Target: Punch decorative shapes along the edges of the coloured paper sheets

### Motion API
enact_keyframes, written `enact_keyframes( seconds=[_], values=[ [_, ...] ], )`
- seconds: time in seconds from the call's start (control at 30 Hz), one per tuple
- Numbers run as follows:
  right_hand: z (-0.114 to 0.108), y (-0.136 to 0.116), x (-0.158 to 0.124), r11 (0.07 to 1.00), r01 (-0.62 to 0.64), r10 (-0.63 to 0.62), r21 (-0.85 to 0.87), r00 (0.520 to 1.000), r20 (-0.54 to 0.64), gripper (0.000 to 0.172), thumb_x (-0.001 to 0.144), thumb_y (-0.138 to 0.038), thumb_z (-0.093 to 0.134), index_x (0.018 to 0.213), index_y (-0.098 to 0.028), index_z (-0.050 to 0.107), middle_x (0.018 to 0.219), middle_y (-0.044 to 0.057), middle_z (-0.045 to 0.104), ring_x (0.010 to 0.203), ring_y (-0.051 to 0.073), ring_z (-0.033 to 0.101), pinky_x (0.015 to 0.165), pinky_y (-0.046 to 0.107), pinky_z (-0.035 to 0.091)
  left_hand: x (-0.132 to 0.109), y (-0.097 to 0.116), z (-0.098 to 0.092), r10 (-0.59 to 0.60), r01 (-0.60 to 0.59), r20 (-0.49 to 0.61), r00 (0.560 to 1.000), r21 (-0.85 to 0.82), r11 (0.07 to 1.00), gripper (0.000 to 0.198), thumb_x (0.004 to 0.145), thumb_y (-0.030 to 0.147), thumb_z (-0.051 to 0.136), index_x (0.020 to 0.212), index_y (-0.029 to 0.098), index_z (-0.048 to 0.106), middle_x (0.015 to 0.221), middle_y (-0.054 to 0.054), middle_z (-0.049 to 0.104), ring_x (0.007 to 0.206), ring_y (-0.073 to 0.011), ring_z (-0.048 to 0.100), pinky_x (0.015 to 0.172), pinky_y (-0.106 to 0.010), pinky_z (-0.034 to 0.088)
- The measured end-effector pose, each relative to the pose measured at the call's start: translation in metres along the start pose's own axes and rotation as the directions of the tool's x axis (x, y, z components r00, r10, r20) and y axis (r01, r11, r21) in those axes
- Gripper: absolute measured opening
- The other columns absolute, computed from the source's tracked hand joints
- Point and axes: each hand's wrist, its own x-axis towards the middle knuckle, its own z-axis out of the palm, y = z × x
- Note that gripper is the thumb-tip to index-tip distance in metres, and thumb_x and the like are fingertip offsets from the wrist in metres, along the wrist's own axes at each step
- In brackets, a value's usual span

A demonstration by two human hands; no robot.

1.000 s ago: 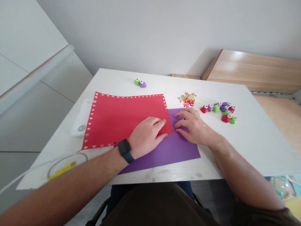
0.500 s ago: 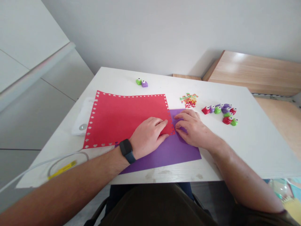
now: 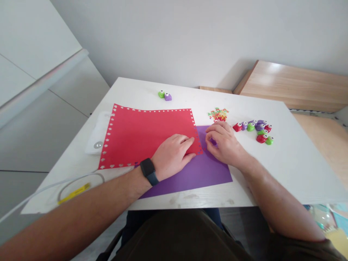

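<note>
A red paper sheet (image 3: 146, 134) with small shapes punched along its borders lies on the white table (image 3: 285, 163), overlapping a purple sheet (image 3: 195, 174). My left hand (image 3: 174, 154), with a dark watch on the wrist, lies flat and open on the red sheet's near right corner. My right hand (image 3: 224, 143) rests on the purple sheet just beside the red sheet's right edge. Its fingers are curled round a small purple paper punch (image 3: 214, 141), which is mostly hidden.
A pile of coloured paper bits (image 3: 218, 114) and a cluster of red, green and purple punches (image 3: 255, 130) lie right of my hands. Two more punches (image 3: 164, 95) sit at the far side. A white device (image 3: 98, 136) and a cable (image 3: 73, 188) lie left. A wooden board (image 3: 293, 85) stands behind.
My right hand's fingers have curled in tighter round the purple punch and shifted slightly away from me. My left hand stays flat on the red sheet.
</note>
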Motion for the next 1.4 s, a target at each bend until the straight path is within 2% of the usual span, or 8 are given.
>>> enact_keyframes(
  seconds=[0.1, 0.37, 0.47, 0.83, 1.03, 1.27, 1.4],
  values=[
    [-0.006, 0.001, 0.001, 0.999, -0.014, 0.014, 0.035, 1.0, -0.001, 0.01, 0.094, -0.015, 0.065, 0.09, -0.024, 0.068, 0.111, 0.009, 0.073, 0.115, 0.03, 0.059, 0.107, 0.053, 0.046, 0.0, 0.0, 0.0, -0.003, 0.003, 0.005, 1.0, -0.002, 1.0, 0.045, 0.102, 0.04, 0.067, 0.137, 0.011, 0.065, 0.126, -0.014, 0.072, 0.119, -0.0294, 0.064, 0.109, -0.046, 0.053],
    [-0.006, -0.002, -0.005, 0.999, -0.023, 0.016, 0.049, 0.989, 0.148, 0.005, 0.083, -0.023, 0.079, 0.087, -0.024, 0.077, 0.128, 0.01, 0.069, 0.128, 0.035, 0.051, 0.113, 0.06, 0.042, 0.001, 0.0, -0.001, -0.003, 0.003, 0.015, 1.0, -0.007, 1.0, 0.045, 0.101, 0.038, 0.067, 0.136, 0.01, 0.066, 0.124, -0.014, 0.071, 0.117, -0.0293, 0.064, 0.107, -0.045, 0.054],
    [-0.006, -0.001, -0.005, 0.999, -0.029, 0.021, 0.046, 0.987, 0.162, 0.002, 0.085, -0.023, 0.077, 0.085, -0.024, 0.078, 0.128, 0.009, 0.069, 0.128, 0.035, 0.051, 0.112, 0.06, 0.042, 0.001, 0.0, -0.001, 0.001, -0.001, 0.014, 1.0, -0.005, 1.0, 0.044, 0.102, 0.038, 0.066, 0.135, 0.01, 0.066, 0.124, -0.014, 0.071, 0.116, -0.0294, 0.064, 0.106, -0.045, 0.054],
    [-0.007, -0.009, -0.002, 1.0, -0.014, 0.013, 0.006, 0.976, 0.216, 0.009, 0.093, -0.02, 0.07, 0.087, -0.022, 0.076, 0.124, 0.01, 0.073, 0.128, 0.034, 0.051, 0.111, 0.056, 0.043, 0.001, 0.0, 0.002, 0.007, -0.007, 0.003, 1.0, 0.004, 1.0, 0.045, 0.102, 0.037, 0.067, 0.138, 0.01, 0.064, 0.127, -0.014, 0.071, 0.12, -0.0296, 0.064, 0.11, -0.045, 0.053],
    [-0.001, -0.01, 0.0, 1.0, 0.014, -0.014, 0.004, 0.981, 0.194, 0.011, 0.094, -0.018, 0.067, 0.086, -0.022, 0.073, 0.12, 0.009, 0.074, 0.128, 0.034, 0.051, 0.109, 0.056, 0.043, 0.0, 0.0, -0.001, 0.015, -0.015, 0.0, 1.0, 0.0, 1.0, 0.042, 0.101, 0.036, 0.066, 0.137, 0.013, 0.064, 0.126, -0.014, 0.071, 0.119, -0.0299, 0.064, 0.108, -0.047, 0.054],
    [-0.003, 0.002, 0.001, 1.0, -0.025, 0.024, 0.014, 0.997, 0.071, 0.011, 0.09, -0.015, 0.067, 0.085, -0.024, 0.07, 0.114, 0.01, 0.073, 0.121, 0.032, 0.055, 0.108, 0.054, 0.045, 0.0, 0.0, -0.002, 0.013, -0.013, -0.001, 1.0, -0.015, 1.0, 0.041, 0.101, 0.036, 0.067, 0.136, 0.015, 0.064, 0.124, -0.014, 0.071, 0.118, -0.0297, 0.065, 0.108, -0.047, 0.054],
    [-0.005, 0.004, -0.002, 0.999, -0.038, 0.037, 0.012, 0.995, 0.093, 0.009, 0.09, -0.018, 0.069, 0.085, -0.024, 0.073, 0.119, 0.01, 0.072, 0.124, 0.033, 0.053, 0.11, 0.057, 0.044, 0.0, 0.0, -0.002, 0.008, -0.008, 0.003, 1.0, -0.015, 1.0, 0.042, 0.101, 0.036, 0.067, 0.136, 0.013, 0.064, 0.125, -0.014, 0.071, 0.119, -0.03, 0.064, 0.108, -0.047, 0.053]
  ],
)
